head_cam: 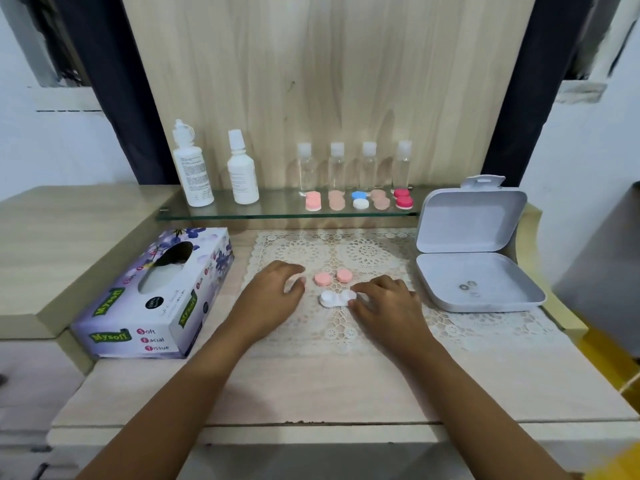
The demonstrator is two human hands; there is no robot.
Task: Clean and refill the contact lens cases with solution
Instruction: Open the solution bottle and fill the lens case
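Observation:
An uncapped white lens case lies on the lace mat. Its two pink caps lie just behind it. My right hand holds the case's right end with thumb and fingertips. To the left of the caps, my left hand hovers with relaxed fingers and holds nothing. Two white solution bottles stand on the glass shelf. Several closed lens cases lie in a row on that shelf.
A tissue box sits at the left of the mat. An open white plastic box sits at the right, small lenses in its tray. Several clear small bottles stand behind the cases on the shelf.

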